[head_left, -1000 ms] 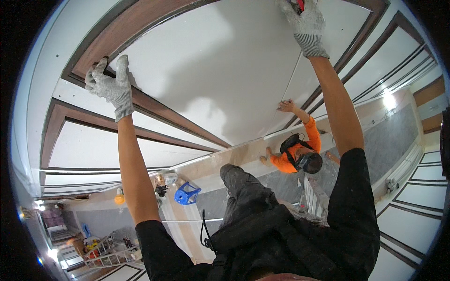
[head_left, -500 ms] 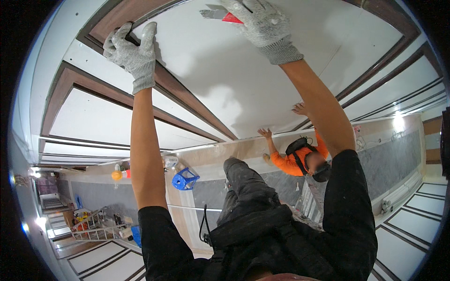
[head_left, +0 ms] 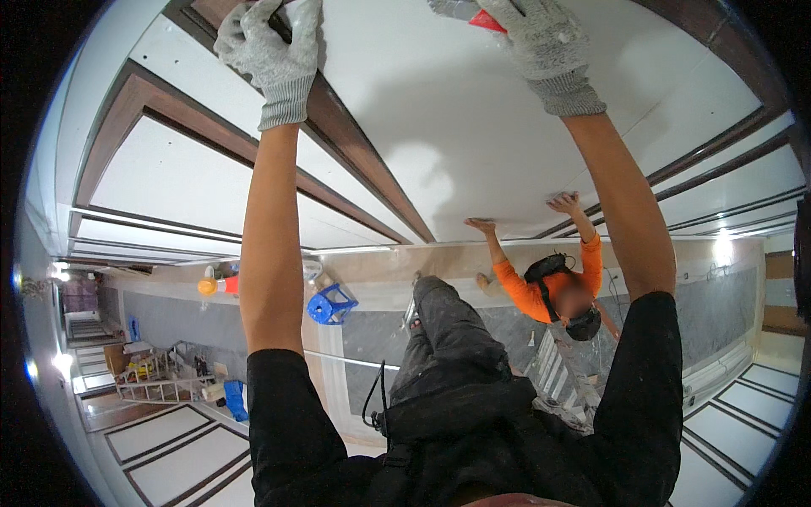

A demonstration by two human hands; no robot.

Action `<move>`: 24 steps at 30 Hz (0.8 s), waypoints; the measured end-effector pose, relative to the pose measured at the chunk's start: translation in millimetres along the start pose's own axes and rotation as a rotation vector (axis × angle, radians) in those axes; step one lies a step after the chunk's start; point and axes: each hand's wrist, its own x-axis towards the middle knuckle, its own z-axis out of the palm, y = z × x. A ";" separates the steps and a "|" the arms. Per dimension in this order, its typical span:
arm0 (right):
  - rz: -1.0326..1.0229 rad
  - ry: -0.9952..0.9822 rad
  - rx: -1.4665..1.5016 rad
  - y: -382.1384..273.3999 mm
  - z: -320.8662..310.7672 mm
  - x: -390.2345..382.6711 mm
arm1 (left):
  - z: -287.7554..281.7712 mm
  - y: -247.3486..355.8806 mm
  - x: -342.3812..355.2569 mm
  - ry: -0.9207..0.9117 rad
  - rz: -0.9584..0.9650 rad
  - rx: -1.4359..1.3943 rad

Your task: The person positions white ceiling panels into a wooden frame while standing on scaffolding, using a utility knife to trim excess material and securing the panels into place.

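My left hand, in a grey knit glove, rests against the dark brown trim near the top left. Its thumb stands apart from the fingers, with a dark gap between them; the fingertips are partly cut off. In a matching glove, my right hand is closed round a putty knife with a red part and a grey metal blade pointing left. Behind both hands stretches a large white panel framed by the trim, with my shadow across it.
Below on the right, a person in an orange top has both palms on the panel. A metal stepladder stands beside them. On the floor are a blue plastic stool and, at left, a ladder among clutter.
Both my hands sit higher and further right in view, the putty knife still in the right one. The person in orange now shows both arms raised to the panel.
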 end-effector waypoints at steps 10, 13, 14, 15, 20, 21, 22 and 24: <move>0.009 -0.030 -0.038 -0.9 -8.0 4.2 | -2.7 51.9 24.4 0.065 0.054 0.197; -0.002 -0.053 -0.048 -9.7 -11.2 12.5 | -1.0 45.4 21.5 0.150 0.130 0.230; -0.013 -0.036 -0.074 -9.3 -7.4 13.2 | 2.6 44.0 20.2 0.148 0.111 0.222; -0.014 -0.033 -0.103 -8.5 -6.5 5.8 | 8.1 47.7 15.5 0.134 0.087 0.204; -0.007 -0.029 -0.071 -3.6 -7.0 3.6 | -3.2 47.3 18.3 0.050 0.153 0.254; -0.032 -0.015 -0.083 -5.6 -7.0 5.0 | -7.6 43.9 16.9 0.037 0.149 0.251; -0.019 -0.050 -0.049 -4.0 -6.8 4.0 | -11.1 42.1 14.9 0.023 0.143 0.243; 0.006 -0.120 0.022 0.7 -7.7 0.5 | -16.6 37.4 13.2 0.000 0.129 0.231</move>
